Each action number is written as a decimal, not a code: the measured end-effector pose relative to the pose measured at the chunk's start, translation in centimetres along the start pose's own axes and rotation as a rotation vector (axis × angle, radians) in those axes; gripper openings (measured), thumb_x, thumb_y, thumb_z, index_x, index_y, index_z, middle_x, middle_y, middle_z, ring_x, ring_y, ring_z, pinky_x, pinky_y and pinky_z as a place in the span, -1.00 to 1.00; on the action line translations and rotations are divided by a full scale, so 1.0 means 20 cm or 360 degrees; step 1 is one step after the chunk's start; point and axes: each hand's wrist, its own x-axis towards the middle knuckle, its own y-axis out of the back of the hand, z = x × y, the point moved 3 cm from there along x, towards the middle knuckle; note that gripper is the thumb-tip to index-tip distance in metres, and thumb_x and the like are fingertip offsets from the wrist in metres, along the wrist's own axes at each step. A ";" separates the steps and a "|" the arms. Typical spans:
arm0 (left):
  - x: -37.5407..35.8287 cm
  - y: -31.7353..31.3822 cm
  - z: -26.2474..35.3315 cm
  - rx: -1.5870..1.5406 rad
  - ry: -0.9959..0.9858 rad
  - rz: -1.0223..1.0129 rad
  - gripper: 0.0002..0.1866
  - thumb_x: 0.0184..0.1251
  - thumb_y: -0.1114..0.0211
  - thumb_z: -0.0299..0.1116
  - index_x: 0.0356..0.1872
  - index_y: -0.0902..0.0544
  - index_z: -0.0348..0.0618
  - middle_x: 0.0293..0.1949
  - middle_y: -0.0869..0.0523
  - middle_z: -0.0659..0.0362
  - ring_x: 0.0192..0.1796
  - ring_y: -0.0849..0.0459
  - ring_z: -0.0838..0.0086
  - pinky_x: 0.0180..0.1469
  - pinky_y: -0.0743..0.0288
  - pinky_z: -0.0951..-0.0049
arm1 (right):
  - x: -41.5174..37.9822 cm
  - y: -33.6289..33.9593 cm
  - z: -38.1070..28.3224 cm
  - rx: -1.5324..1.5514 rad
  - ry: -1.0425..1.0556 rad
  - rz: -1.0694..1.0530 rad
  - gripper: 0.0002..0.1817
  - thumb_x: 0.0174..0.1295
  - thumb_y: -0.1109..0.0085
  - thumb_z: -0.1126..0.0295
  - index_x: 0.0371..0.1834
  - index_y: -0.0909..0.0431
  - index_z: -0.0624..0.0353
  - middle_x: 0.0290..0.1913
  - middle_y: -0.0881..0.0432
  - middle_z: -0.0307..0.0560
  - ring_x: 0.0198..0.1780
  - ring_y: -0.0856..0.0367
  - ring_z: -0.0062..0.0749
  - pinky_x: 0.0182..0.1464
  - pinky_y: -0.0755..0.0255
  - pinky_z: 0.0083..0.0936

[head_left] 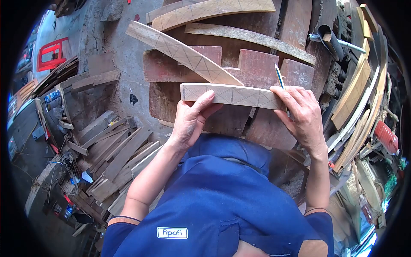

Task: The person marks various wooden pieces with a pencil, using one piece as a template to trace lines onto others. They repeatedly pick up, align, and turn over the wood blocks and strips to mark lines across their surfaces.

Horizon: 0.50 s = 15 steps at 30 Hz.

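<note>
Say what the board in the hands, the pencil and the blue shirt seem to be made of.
Board: bare wood, apparently unvarnished, being pale and matt with dark lines drawn on it. Pencil: probably painted wood, from the blue striped barrel; too small to be sure. Shirt: dull fabric, shown by soft folds; cotton or synthetic, I cannot tell.

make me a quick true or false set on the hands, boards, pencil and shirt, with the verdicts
1. The left hand and right hand both touch one short board. True.
2. The pencil is in the left hand. False: it is in the right hand.
3. The short board is unmarked. False: lines are drawn on it.
4. A longer board beyond it bears lines too. True.
5. The shirt is red. False: it is blue.
</note>
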 end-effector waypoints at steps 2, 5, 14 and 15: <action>0.00 0.00 0.00 0.0005 0.0001 0.0010 -0.57 0.43 -0.45 -0.36 0.22 -0.58 -0.33 0.09 -0.72 0.06 0.12 -0.74 0.40 0.25 -0.69 0.32 | 0.00 0.00 0.00 -0.0008 0.0000 -0.0008 -0.39 0.06 -0.49 0.38 0.27 -0.59 0.02 0.07 -0.71 -0.14 0.13 -0.65 -0.24 0.14 -0.46 -0.27; 0.00 0.00 0.00 -0.0001 0.0003 -0.0002 -0.57 0.44 -0.45 -0.36 0.21 -0.58 -0.34 0.09 -0.72 0.04 0.12 -0.74 0.39 0.24 -0.70 0.32 | 0.00 0.00 -0.01 -0.0031 0.0004 -0.0003 -0.38 0.06 -0.49 0.38 0.28 -0.59 0.02 0.07 -0.71 -0.14 0.13 -0.65 -0.23 0.14 -0.47 -0.27; 0.00 0.01 0.01 0.0115 0.0004 -0.0032 -0.54 0.49 -0.38 -0.33 0.29 -0.52 -0.33 0.14 -0.71 0.06 0.20 -0.71 0.38 0.31 -0.66 0.31 | 0.00 0.02 -0.01 0.0061 -0.0039 -0.0065 -0.34 0.06 -0.50 0.38 0.32 -0.57 0.01 0.12 -0.70 -0.11 0.18 -0.63 -0.20 0.23 -0.46 -0.25; 0.01 0.00 0.01 0.0114 0.0003 -0.0030 -0.54 0.49 -0.38 -0.33 0.29 -0.52 -0.33 0.14 -0.71 0.06 0.20 -0.71 0.38 0.31 -0.66 0.31 | 0.01 0.05 -0.02 0.0122 -0.0024 -0.0038 -0.33 0.06 -0.49 0.41 0.34 -0.57 0.01 0.14 -0.71 -0.09 0.20 -0.65 -0.18 0.25 -0.47 -0.24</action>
